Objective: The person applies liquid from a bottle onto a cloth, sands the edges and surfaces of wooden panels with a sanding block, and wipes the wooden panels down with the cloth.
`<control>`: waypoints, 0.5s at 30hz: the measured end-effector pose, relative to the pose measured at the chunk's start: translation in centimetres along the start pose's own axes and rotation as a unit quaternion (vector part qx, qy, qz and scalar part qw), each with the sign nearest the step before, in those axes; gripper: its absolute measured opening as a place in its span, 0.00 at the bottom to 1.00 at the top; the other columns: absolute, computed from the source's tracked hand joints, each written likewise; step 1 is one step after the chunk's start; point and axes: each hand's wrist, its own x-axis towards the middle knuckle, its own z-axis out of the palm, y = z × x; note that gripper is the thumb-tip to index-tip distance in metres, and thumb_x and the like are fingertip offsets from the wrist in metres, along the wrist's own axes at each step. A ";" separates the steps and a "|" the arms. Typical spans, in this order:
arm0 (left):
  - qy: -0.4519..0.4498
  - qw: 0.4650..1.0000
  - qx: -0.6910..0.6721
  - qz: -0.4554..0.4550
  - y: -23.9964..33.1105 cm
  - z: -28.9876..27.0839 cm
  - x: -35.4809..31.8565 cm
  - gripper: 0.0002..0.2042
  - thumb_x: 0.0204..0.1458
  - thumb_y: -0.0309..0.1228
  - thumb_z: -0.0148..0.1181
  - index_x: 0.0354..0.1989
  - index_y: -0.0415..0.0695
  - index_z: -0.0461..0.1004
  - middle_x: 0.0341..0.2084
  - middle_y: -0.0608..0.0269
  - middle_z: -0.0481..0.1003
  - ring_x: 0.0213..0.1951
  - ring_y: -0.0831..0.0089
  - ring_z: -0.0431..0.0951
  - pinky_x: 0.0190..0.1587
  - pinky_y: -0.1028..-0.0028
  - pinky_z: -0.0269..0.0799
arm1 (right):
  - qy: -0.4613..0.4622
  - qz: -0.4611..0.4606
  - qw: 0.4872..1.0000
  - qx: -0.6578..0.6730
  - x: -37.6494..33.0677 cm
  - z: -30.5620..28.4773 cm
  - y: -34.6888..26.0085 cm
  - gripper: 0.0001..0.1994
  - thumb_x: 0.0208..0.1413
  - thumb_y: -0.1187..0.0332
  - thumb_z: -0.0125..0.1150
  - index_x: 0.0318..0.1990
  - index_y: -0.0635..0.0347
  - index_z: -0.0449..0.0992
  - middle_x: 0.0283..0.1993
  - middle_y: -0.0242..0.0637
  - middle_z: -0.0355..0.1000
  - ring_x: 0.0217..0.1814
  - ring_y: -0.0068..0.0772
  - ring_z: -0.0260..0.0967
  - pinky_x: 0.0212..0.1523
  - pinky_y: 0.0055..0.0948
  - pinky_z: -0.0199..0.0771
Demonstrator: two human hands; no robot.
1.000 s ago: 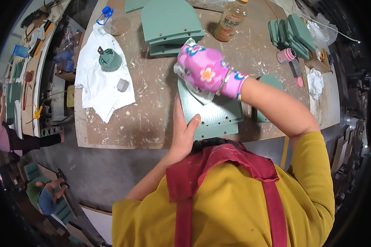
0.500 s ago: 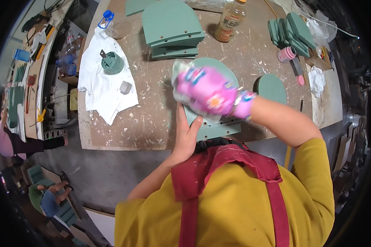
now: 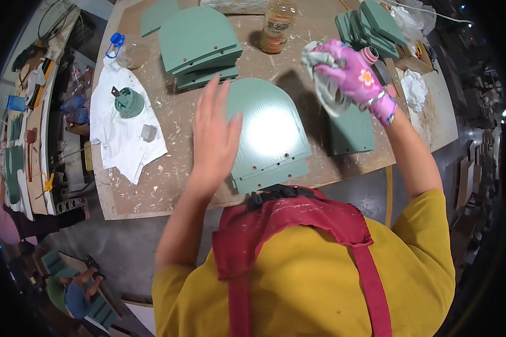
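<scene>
The bare left hand (image 3: 215, 132) is hovering open-fingered at the left edge of the arched green-painted wooden panel (image 3: 270, 132), lengthwise on the surface (image 3: 168, 180), while the pink-gloved right hand (image 3: 354, 73) is clutching a crumpled grey rag (image 3: 323, 87) beyond its right edge.

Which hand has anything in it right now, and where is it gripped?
The gloved right hand holds a crumpled grey rag, bunched at its top. The bare left hand holds nothing.

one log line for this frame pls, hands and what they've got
left hand: bare, open, at left edge of green arched panel | right hand: pink floral glove, holds crumpled rag raised above panel | workbench: speckled
</scene>
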 end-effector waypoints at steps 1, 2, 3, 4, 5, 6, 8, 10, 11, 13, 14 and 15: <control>0.010 0.991 0.114 0.071 0.3 0.6 1.7 0.27 0.55 0.29 0.47 0.65 0.41 0.54 0.63 0.48 0.56 0.63 0.52 0.58 0.62 0.56 0.53 | -0.007 -0.072 0.997 -0.031 -0.5 0.8 -0.6 0.15 0.50 0.69 0.58 0.47 0.59 0.73 0.47 0.43 0.71 0.48 0.39 0.72 0.52 0.32 0.71; 0.009 0.991 0.116 0.069 -0.1 1.6 2.9 0.27 0.55 0.29 0.47 0.65 0.41 0.54 0.63 0.48 0.56 0.63 0.52 0.58 0.62 0.56 0.53 | -0.022 -0.144 0.982 -0.122 -0.5 1.8 -2.2 0.18 0.49 0.68 0.60 0.49 0.59 0.72 0.48 0.45 0.71 0.47 0.42 0.72 0.51 0.35 0.71; -0.050 0.984 0.163 0.046 -0.6 3.0 3.8 0.27 0.55 0.30 0.47 0.64 0.41 0.54 0.62 0.49 0.58 0.62 0.52 0.59 0.60 0.55 0.55 | -0.035 -0.127 0.986 -0.106 -0.5 3.4 -3.0 0.18 0.49 0.67 0.60 0.48 0.59 0.72 0.47 0.45 0.70 0.47 0.45 0.71 0.50 0.37 0.71; -0.110 0.972 0.208 0.025 -0.6 3.9 4.3 0.27 0.54 0.31 0.48 0.63 0.41 0.55 0.61 0.50 0.60 0.60 0.52 0.60 0.58 0.53 0.57 | -0.048 -0.106 0.989 -0.091 -0.5 5.1 -3.3 0.18 0.48 0.66 0.61 0.48 0.60 0.72 0.47 0.46 0.69 0.48 0.47 0.70 0.48 0.39 0.71; -0.097 0.973 0.203 0.044 -0.2 4.4 4.6 0.27 0.54 0.32 0.49 0.64 0.40 0.55 0.57 0.52 0.64 0.58 0.55 0.63 0.54 0.54 0.59 | -0.048 -0.130 0.976 -0.166 -0.4 7.0 -3.2 0.18 0.48 0.65 0.61 0.47 0.59 0.72 0.47 0.46 0.69 0.48 0.48 0.70 0.47 0.40 0.71; -0.100 0.973 0.203 0.051 0.1 4.5 4.5 0.27 0.54 0.32 0.49 0.64 0.40 0.55 0.57 0.52 0.64 0.58 0.55 0.63 0.54 0.54 0.59 | -0.048 -0.157 0.957 -0.239 -0.4 8.2 -3.2 0.17 0.47 0.64 0.61 0.46 0.59 0.73 0.47 0.46 0.68 0.49 0.49 0.69 0.46 0.41 0.71; -0.050 0.973 0.221 0.045 -0.4 4.8 4.1 0.27 0.55 0.32 0.48 0.64 0.41 0.54 0.55 0.52 0.65 0.55 0.57 0.65 0.52 0.54 0.59 | -0.040 -0.170 0.954 -0.244 -1.6 8.3 -2.8 0.17 0.48 0.64 0.61 0.47 0.56 0.72 0.48 0.43 0.66 0.49 0.47 0.66 0.47 0.40 0.69; -0.061 0.978 0.200 0.029 -0.3 4.8 4.2 0.27 0.55 0.32 0.47 0.64 0.41 0.54 0.54 0.52 0.66 0.55 0.57 0.65 0.52 0.54 0.59 | -0.043 -0.263 0.938 -0.221 -3.6 7.5 -2.4 0.13 0.48 0.65 0.60 0.41 0.59 0.72 0.43 0.44 0.68 0.45 0.48 0.69 0.44 0.42 0.72; -0.069 0.982 0.174 0.014 -0.3 4.7 4.2 0.26 0.56 0.31 0.47 0.64 0.41 0.54 0.54 0.51 0.67 0.55 0.57 0.65 0.51 0.55 0.59 | -0.104 -0.182 0.953 -0.218 -4.2 6.9 -3.3 0.13 0.49 0.64 0.59 0.41 0.59 0.71 0.44 0.46 0.68 0.44 0.50 0.68 0.43 0.44 0.71; -0.062 0.980 0.186 0.031 -0.3 4.9 4.2 0.26 0.56 0.31 0.46 0.65 0.41 0.54 0.53 0.51 0.67 0.55 0.57 0.65 0.51 0.55 0.59 | -0.058 -0.203 0.947 -0.242 -2.6 7.3 -2.5 0.14 0.49 0.64 0.58 0.42 0.59 0.71 0.44 0.46 0.68 0.45 0.50 0.68 0.43 0.44 0.71; -0.056 0.978 0.193 0.055 -0.2 5.1 4.3 0.26 0.57 0.31 0.46 0.65 0.41 0.54 0.52 0.50 0.68 0.55 0.57 0.66 0.51 0.55 0.59 | -0.009 -0.218 0.938 -0.269 -1.2 7.6 -1.7 0.15 0.49 0.63 0.58 0.43 0.59 0.70 0.44 0.47 0.68 0.45 0.49 0.68 0.42 0.44 0.71; -0.058 0.978 0.190 0.063 0.2 5.1 4.3 0.26 0.57 0.31 0.46 0.65 0.41 0.54 0.52 0.50 0.68 0.55 0.57 0.66 0.51 0.55 0.59 | -0.019 -0.154 0.964 -0.215 0.4 8.5 0.1 0.19 0.51 0.62 0.58 0.51 0.55 0.70 0.52 0.45 0.65 0.52 0.49 0.65 0.48 0.42 0.68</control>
